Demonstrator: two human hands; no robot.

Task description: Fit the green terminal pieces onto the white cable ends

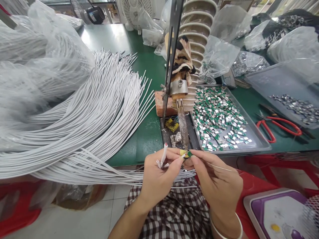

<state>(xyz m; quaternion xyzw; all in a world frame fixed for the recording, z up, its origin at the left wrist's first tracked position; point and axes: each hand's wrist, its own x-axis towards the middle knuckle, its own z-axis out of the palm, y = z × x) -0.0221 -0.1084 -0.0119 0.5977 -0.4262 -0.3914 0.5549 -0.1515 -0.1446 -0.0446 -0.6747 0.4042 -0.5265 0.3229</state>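
Several white cables (163,155) are gripped in my left hand (158,177), their cut ends poking up between thumb and fingers. One cable end is pinched at my left fingertips, where a yellow covering shows on a finger. My right hand (218,182) pinches a small green circuit board (189,154) against that cable end. A thin solder wire (220,167) runs across the right hand's fingers. Directly above both fingertips is the tip of a clamped soldering iron (183,124); whether it touches the board I cannot tell.
A large bundle of white cables (99,109) spreads over the left of the table. To the right lie a metal tray (259,141) of small circuit boards, red-handled pliers (284,124) and a plastic bin (269,78) of metal parts. A ribbed duct (198,30) stands behind the iron, beside a brick (163,104).
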